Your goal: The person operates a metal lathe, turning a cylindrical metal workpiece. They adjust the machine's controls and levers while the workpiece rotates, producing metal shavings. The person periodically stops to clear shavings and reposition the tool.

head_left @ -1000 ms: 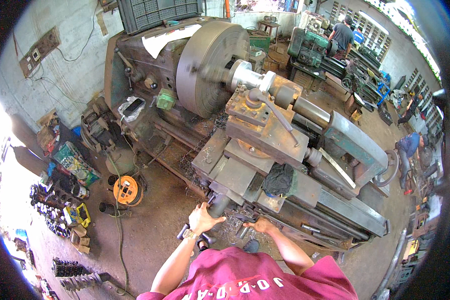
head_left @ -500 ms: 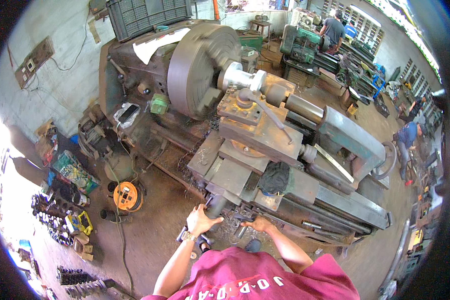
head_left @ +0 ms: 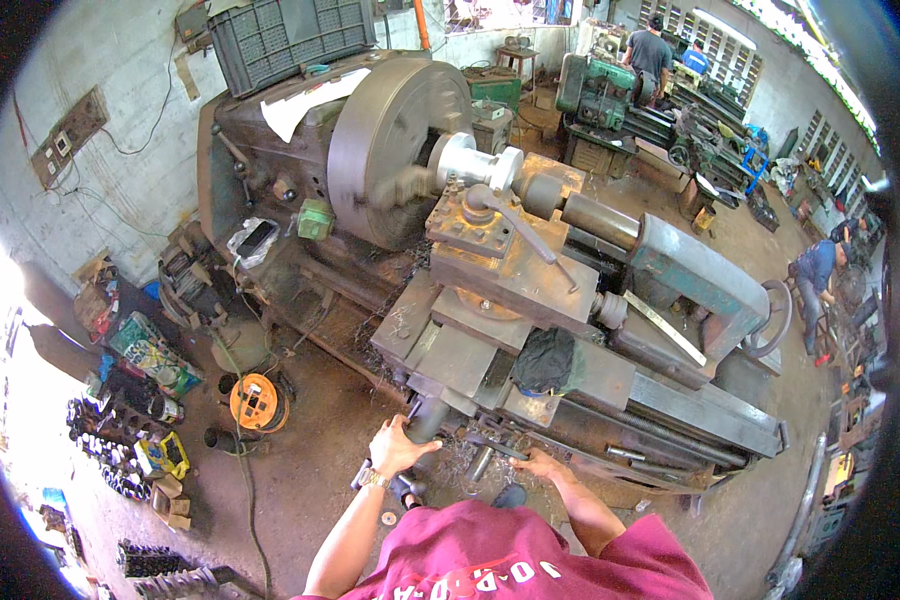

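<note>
In front of me stands a large metal lathe. Its wide round chuck (head_left: 375, 150) is blurred by spin, and a shiny silver workpiece (head_left: 480, 165) reaches from it toward the tailstock (head_left: 705, 275). The tool post (head_left: 485, 215), with a long clamp lever (head_left: 535, 240), stands beside the workpiece. Low at the carriage front, my left hand (head_left: 398, 448) curls around a grey handwheel (head_left: 430, 418), thumb stretched to the right. My right hand (head_left: 540, 464) has its fingers closed at the right end of a small crank handle (head_left: 495, 447); its fingertips are partly hidden.
A black cloth (head_left: 546, 360) lies on the carriage. Metal shavings lie beneath the handles. To the left are an orange cable reel (head_left: 257, 402) and several dark metal parts (head_left: 105, 435). Another person (head_left: 815, 275) bends at the right; two people stand among far machines.
My right hand has shifted slightly right and down along with the crank, which has turned. My left hand stays at the handwheel. The whole view has shifted a little; the chuck keeps spinning.
</note>
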Demonstrator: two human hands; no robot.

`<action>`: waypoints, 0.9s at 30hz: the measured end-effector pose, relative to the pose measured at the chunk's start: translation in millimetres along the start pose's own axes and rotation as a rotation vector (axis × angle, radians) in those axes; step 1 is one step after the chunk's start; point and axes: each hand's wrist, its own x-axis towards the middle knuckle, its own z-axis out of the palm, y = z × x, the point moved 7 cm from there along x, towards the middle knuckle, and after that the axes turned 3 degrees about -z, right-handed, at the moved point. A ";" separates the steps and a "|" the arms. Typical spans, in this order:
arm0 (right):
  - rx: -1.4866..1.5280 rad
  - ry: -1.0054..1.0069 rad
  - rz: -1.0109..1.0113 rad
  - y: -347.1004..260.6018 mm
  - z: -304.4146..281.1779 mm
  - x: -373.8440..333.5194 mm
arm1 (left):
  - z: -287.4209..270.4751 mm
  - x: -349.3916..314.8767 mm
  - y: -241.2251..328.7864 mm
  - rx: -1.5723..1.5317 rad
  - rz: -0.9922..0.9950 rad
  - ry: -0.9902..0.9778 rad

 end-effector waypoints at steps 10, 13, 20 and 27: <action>-0.076 0.129 0.101 -15.7 4.5 11.6 | 1.0 2.1 1.8 0.015 0.020 0.012; -0.140 0.054 0.170 -13.5 12.1 13.3 | 0.9 0.5 -0.5 -0.003 0.029 0.049; -0.238 -0.027 0.227 -40.3 7.2 2.1 | 5.2 7.1 -0.2 0.021 0.059 0.089; -0.230 -0.046 0.057 -45.4 13.1 14.2 | 7.3 8.0 -1.6 0.000 0.083 0.113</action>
